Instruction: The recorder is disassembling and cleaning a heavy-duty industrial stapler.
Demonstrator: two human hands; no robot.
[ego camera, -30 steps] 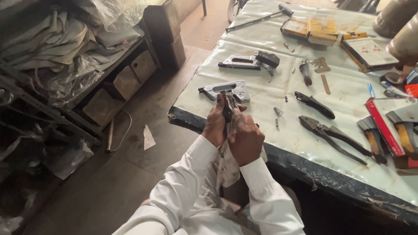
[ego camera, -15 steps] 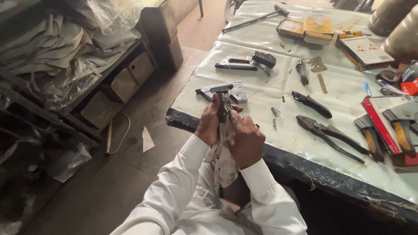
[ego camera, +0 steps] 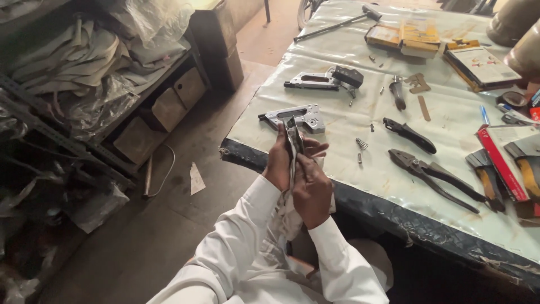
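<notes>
Your left hand [ego camera: 279,162] and right hand [ego camera: 311,188] meet just in front of the near edge of the tabletop [ego camera: 360,169], above your lap. Both hands close around a narrow metal part [ego camera: 293,138] wrapped partly in a white cloth [ego camera: 289,208]. The part stands roughly upright, its upper end projecting above your fingers. The left grip is pressed around the part from the left; the right grip clamps the cloth and the lower section of the part from the right. The cloth hangs down between your wrists.

Directly beyond the part, a grey staple gun body [ego camera: 295,117] lies flat on the tabletop, near your fingertips but apart from them. A second staple gun [ego camera: 326,80] lies farther back. To the right of your hands, a small coil spring [ego camera: 361,144] rests on the plastic cover. Farther right lie black-handled pliers [ego camera: 409,134] and a larger pair of pliers [ego camera: 436,177]. A hammer [ego camera: 337,21] lies at the far edge.
</notes>
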